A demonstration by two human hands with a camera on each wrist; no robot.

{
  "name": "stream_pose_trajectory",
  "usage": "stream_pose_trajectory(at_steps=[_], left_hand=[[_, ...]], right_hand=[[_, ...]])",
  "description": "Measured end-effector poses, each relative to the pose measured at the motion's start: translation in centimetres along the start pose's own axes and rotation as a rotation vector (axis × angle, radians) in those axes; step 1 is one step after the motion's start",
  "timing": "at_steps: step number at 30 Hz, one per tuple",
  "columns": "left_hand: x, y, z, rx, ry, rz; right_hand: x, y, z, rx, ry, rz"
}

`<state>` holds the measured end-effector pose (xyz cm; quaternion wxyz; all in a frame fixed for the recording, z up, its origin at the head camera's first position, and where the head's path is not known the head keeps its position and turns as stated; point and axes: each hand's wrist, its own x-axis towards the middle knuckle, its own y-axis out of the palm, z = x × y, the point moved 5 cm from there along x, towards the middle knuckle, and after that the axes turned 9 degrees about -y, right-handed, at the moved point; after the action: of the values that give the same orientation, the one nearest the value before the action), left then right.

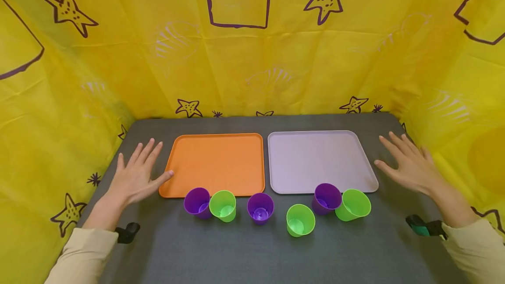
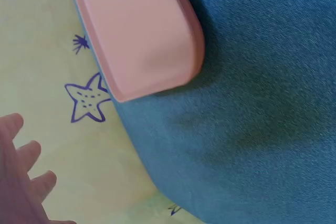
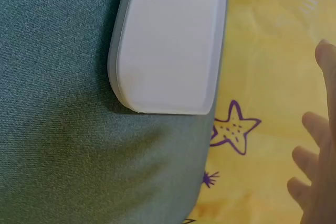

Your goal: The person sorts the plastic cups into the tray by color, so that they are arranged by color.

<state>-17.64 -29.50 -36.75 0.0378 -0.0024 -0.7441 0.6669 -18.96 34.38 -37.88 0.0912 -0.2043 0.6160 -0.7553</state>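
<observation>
In the head view, my left hand [image 1: 138,176] is spread with straight fingers at the left of the orange tray [image 1: 215,161], its thumb tip over the tray's edge. My right hand [image 1: 410,165] is spread the same way, to the right of the light purple tray [image 1: 319,159]. Neither hand holds anything. In front of the trays stand a purple cup [image 1: 197,204] beside a green cup [image 1: 223,206], a purple cup [image 1: 260,208], a green cup [image 1: 300,221], and another purple cup [image 1: 326,199] beside a green cup [image 1: 353,205]. All are upright with open tops.
A dark grey table [image 1: 221,253] carries the trays and cups. Yellow cloth [image 1: 236,69] with starfish drawings rises behind and at both sides. Black straps circle both wrists. The wrist views show the pinkish-looking tray's corner [image 2: 152,61] and the pale tray's end [image 3: 168,77].
</observation>
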Motion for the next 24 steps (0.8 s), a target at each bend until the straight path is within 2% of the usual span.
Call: stream_pose_trajectory(at_steps=[8, 14, 24], left_hand=[[0.0, 0.1, 1.0, -0.069, -0.024, -0.069], [0.0, 0.4, 1.5, -0.144, -0.049, -0.098], [-0.3, 1.2, 2.2, -0.277, -0.12, -0.046]], right_hand=[[-0.6, -0.8, 0.6, 0.043, -0.041, -0.12], [-0.9, -1.2, 1.6, 0.087, -0.065, -0.159], [-1.4, -1.7, 3.5, 0.176, -0.121, -0.189]])
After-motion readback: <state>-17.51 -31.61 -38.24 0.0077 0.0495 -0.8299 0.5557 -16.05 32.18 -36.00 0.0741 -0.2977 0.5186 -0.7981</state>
